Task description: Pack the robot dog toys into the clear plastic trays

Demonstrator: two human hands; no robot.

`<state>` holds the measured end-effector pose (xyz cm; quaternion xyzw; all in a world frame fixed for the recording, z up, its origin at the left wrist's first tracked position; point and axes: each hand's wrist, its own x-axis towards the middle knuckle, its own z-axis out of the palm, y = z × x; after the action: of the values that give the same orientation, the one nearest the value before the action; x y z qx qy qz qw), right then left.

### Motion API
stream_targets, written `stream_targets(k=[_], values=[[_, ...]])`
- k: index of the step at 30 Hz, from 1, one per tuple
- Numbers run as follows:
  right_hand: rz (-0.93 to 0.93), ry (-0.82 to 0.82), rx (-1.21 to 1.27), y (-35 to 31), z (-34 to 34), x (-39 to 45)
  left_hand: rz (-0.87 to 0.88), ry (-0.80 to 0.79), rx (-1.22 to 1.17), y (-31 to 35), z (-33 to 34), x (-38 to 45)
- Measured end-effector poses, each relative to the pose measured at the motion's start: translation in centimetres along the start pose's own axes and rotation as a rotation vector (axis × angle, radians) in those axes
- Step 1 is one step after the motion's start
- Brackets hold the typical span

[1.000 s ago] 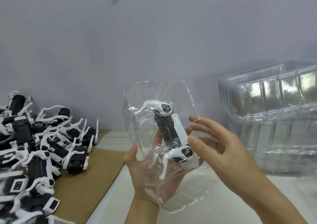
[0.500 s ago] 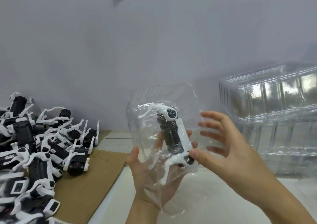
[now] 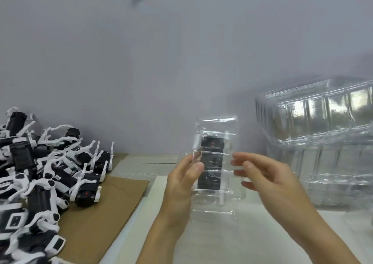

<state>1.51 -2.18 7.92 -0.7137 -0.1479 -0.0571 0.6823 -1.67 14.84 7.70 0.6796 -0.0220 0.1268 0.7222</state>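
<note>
My left hand (image 3: 182, 180) grips the left edge of a clear tray (image 3: 216, 162), thumb over the front, holding it upright above the table (image 3: 252, 233). My right hand (image 3: 268, 180) is spread, fingers loose at the tray's right edge, clamping nothing. One toy dog (image 3: 211, 165) sits inside this tray, so I judge that one nearly packed. Left of the tray, a big pile of toys (image 3: 40, 172) waits on cardboard (image 3: 105, 213); right of it, stacked empty trays (image 3: 323, 142).
</note>
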Motion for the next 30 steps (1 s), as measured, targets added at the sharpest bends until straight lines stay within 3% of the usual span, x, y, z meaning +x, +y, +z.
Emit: stream_targets(k=[3, 5, 10, 14, 21, 26, 30], values=[[0.224, 0.091, 0.326, -0.2, -1.2, 0.7, 0.075, -0.031, 0.361, -0.2, -1.3, 0.4], [0.352, 0.074, 0.406, -0.2, -1.8, 0.8, 0.095, -0.034, 0.591, -0.2, -1.6, 0.4], [0.408, 0.064, 0.073, 0.3, -2.1, 0.5, 0.133, -0.15, 1.025, 0.4, -1.1, -0.4], [0.401, -0.062, -0.197, 0.7, -2.4, 0.1, 0.224, -0.246, 1.175, 0.0, -0.6, -0.6], [0.352, -0.058, -0.15, 1.6, -2.5, 0.2, 0.373, -0.285, 1.286, 0.0, 1.0, -0.6], [0.342, 0.0, -0.114, 2.3, -2.1, 0.1, 0.335, -0.29, 1.283, -0.5, 1.0, -0.8], [0.315, -0.072, -0.22, 0.8, -2.5, 0.0, 0.212, -0.307, 1.211, 0.5, 0.1, -0.7]])
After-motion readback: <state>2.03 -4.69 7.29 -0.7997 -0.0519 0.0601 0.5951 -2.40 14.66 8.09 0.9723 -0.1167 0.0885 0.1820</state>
